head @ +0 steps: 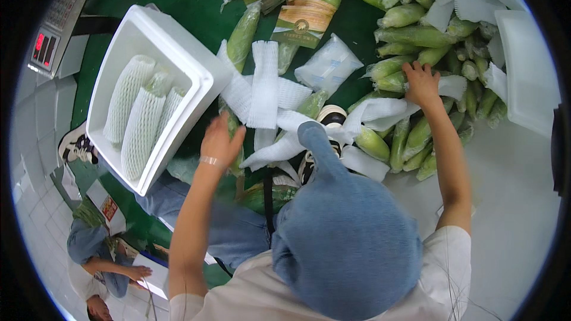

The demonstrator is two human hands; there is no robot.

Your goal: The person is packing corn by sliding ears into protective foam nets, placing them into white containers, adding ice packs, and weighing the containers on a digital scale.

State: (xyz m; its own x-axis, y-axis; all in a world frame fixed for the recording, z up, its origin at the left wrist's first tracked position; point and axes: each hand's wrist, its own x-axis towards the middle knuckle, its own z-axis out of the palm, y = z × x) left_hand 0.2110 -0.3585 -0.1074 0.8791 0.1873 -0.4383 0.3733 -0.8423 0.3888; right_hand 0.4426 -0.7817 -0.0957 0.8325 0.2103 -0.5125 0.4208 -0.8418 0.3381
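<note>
My right hand (pixel 421 84) rests on a heap of long green vegetables (pixel 415 35) in clear film, apparently ears of corn in husk. Its fingers are spread over them; whether it grips one is hidden. My left hand (pixel 222 141), slightly blurred, is beside the white foam box (pixel 203 67), thumb apart, holding nothing visible. Part of a wrapped vegetable (pixel 233 125) shows just behind its fingers. Inside the tilted box lie three vegetables in white foam-net sleeves (pixel 142 129). Loose foam-net sleeves (pixel 265 84) lie crossed on the green floor between my hands.
An ice pack (pixel 329 66) and printed cards (pixel 303 22) lie ahead. A scale (pixel 58 31) with red digits stands at upper left. White foam boxes or lids (pixel 528 71) edge the heap at right. Another person (pixel 96 267) sits at lower left by a white box (pixel 151 272).
</note>
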